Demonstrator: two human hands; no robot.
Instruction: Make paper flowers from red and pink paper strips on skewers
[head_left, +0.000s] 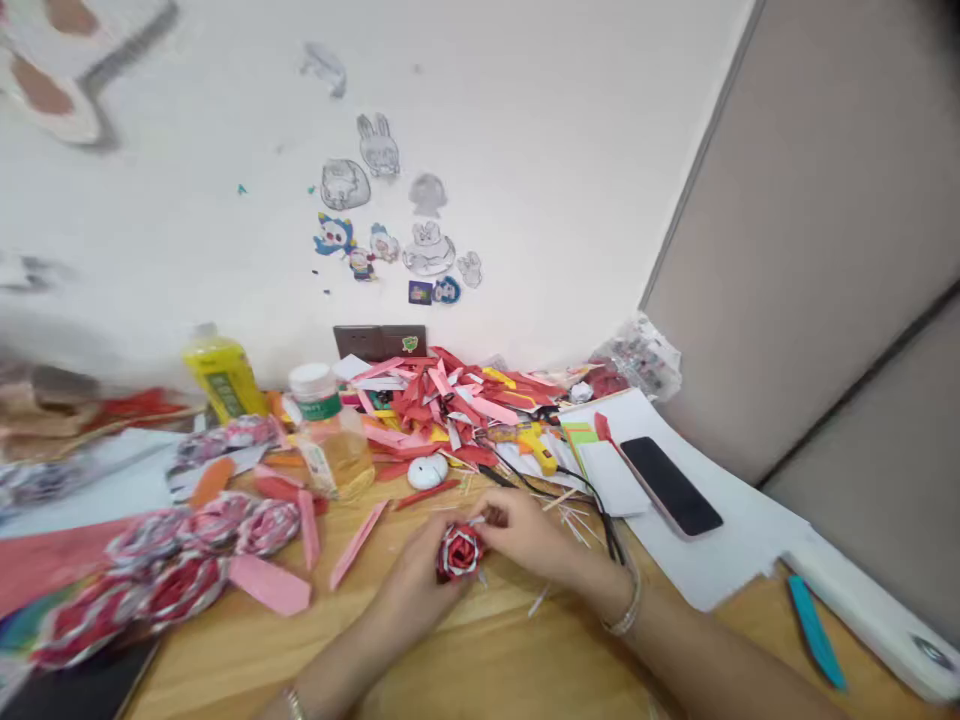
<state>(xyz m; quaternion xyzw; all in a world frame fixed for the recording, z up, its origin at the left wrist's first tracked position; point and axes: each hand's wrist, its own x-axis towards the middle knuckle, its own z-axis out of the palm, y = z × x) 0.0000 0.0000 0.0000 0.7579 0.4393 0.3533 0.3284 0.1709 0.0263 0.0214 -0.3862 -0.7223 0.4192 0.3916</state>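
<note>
Between my hands is a small red and white paper rosette (459, 552), its spiral face turned up toward me. My left hand (420, 572) wraps round its left side, fingers closed on it. From the right, my right hand (514, 528) pinches at its upper right edge, where a bit of pale strip shows; the fingertips are partly hidden. Both hands are just above the wooden table (300, 660). A pink paper strip (358, 545) lies left of my left hand, and thin white sticks (581, 525) are scattered beyond my right wrist.
Paper scraps (450, 395) are heaped by the wall. A yellow glue gun (536, 447) with a black cable lies right of them. Left stand a clear jar (337, 450) and a yellow bottle (225, 375); finished rosettes (184, 590) lie nearby. A phone (671, 485) rests on white paper, near a teal cutter (816, 632).
</note>
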